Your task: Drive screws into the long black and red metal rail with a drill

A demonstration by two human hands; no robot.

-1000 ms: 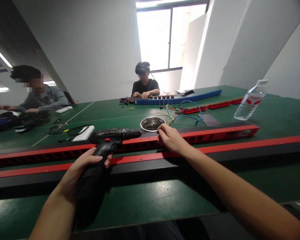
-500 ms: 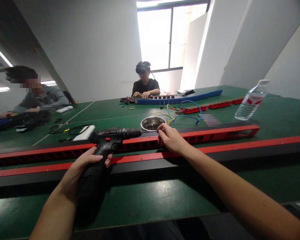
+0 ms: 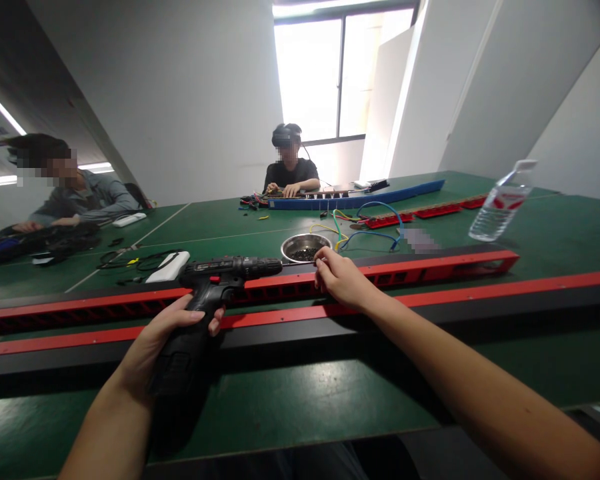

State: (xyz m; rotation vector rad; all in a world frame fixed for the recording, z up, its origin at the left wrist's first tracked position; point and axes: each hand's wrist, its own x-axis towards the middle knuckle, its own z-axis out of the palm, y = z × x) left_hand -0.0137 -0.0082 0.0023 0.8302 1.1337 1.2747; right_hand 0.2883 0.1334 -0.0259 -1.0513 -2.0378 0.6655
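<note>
My left hand (image 3: pixel 180 323) is wrapped round the grip of a black cordless drill (image 3: pixel 213 277), its chuck facing right. A thin bit reaches from the chuck to the fingertips of my right hand (image 3: pixel 341 277). Those fingers are pinched at the bit's tip; whatever is between them is too small to make out. Just behind the fingers stands a metal bowl (image 3: pixel 286 252) with many small dark pieces in it. Below both hands lie two long red and black rails, the farther slotted rail (image 3: pixel 405 270) and the nearer rail (image 3: pixel 280 333).
A water bottle (image 3: pixel 503 203) stands at the right. Coloured wires (image 3: pixel 370 233) and red strips (image 3: pixel 435 210) lie behind the bowl. A white box (image 3: pixel 167 267) with black cables is at the left. Two people (image 3: pixel 293 163) sit across the green table, one by a long blue strip (image 3: pixel 370 199).
Almost nothing differs. The drill and both hands keep their places, with the pinch at the bit's tip unchanged. The person at the left has shifted slightly.
</note>
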